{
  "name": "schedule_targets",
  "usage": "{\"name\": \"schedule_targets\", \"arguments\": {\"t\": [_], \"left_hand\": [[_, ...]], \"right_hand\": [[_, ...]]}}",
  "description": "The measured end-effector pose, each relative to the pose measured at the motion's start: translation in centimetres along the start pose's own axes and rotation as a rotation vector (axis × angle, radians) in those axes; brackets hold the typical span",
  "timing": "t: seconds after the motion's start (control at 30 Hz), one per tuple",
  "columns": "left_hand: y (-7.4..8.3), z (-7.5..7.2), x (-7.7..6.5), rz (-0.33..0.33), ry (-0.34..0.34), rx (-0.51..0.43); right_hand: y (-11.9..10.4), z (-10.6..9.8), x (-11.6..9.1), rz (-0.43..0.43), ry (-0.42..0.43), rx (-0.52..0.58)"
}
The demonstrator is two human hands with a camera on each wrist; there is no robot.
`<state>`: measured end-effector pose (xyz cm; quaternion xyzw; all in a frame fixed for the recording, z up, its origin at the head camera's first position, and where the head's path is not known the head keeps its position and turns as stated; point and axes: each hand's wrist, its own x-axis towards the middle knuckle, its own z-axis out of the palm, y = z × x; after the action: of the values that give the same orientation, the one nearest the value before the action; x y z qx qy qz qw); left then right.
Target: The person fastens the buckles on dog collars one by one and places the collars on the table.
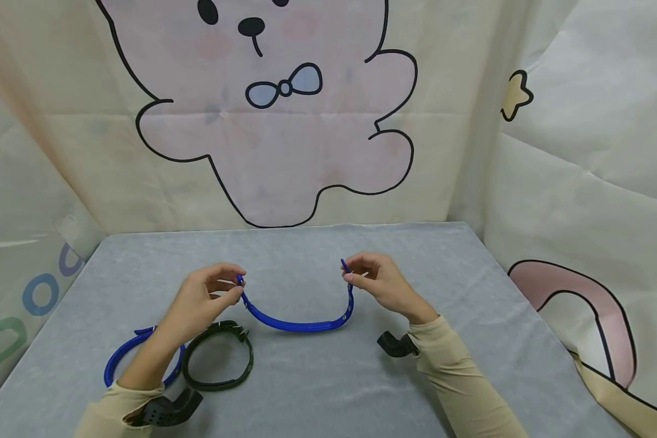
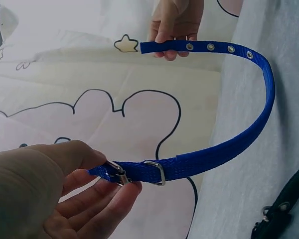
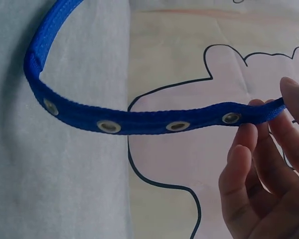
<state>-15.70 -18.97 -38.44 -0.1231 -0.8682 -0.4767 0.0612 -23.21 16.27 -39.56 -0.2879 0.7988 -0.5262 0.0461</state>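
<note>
A blue collar (image 1: pixel 301 326) hangs in a U between my two hands, its buckle undone. My left hand (image 1: pixel 207 298) pinches the end with the metal buckle (image 2: pixel 118 173); a metal D-ring (image 2: pixel 155 172) sits just beyond the fingertips. My right hand (image 1: pixel 382 285) pinches the opposite end between thumb and fingers. Several metal-rimmed eyelets (image 3: pixel 109 126) run along the strap near the right hand. Below the left hand, a dark green collar (image 1: pixel 219 385) lies fastened in a loop on the table. Another blue collar (image 1: pixel 121 355) lies looped beside it, partly hidden by the left forearm.
A grey cloth covers the table (image 1: pixel 328 389). Behind it hangs a curtain (image 1: pixel 285 152) printed with a cartoon bear, and printed cloth walls stand at both sides. Black wrist mounts (image 1: pixel 170 409) stick out from both sleeves.
</note>
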Motion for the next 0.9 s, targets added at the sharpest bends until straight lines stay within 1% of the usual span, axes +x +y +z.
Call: {"name": "schedule_targets", "arguments": {"t": [0.13, 0.3, 0.37, 0.47, 0.57, 0.73, 0.9], "left_hand": [[-0.2, 0.3, 0.0, -0.009, -0.018, 0.027], [-0.3, 0.5, 0.1, -0.059, 0.001, 0.03], [-0.3, 0.5, 0.1, -0.08, 0.012, 0.03], [-0.3, 0.5, 0.1, -0.093, 0.021, 0.036], [-0.4, 0.5, 0.1, -0.086, 0.021, 0.047], [-0.5, 0.6, 0.1, -0.058, 0.011, 0.062], [-0.4, 1.0, 0.1, -0.03, 0.022, 0.035]], "right_hand": [[0.4, 0.3, 0.1, 0.027, -0.033, -0.019], [0.3, 0.4, 0.1, 0.071, -0.088, -0.054], [0.4, 0.3, 0.1, 0.065, -0.128, -0.061], [0.7, 0.3, 0.2, 0.053, -0.184, -0.064], [0.9, 0.3, 0.2, 0.04, -0.204, -0.07], [0.9, 0.6, 0.1, 0.027, -0.188, -0.063], [0.5, 1.2, 0.1, 0.006, -0.184, -0.06]]}}
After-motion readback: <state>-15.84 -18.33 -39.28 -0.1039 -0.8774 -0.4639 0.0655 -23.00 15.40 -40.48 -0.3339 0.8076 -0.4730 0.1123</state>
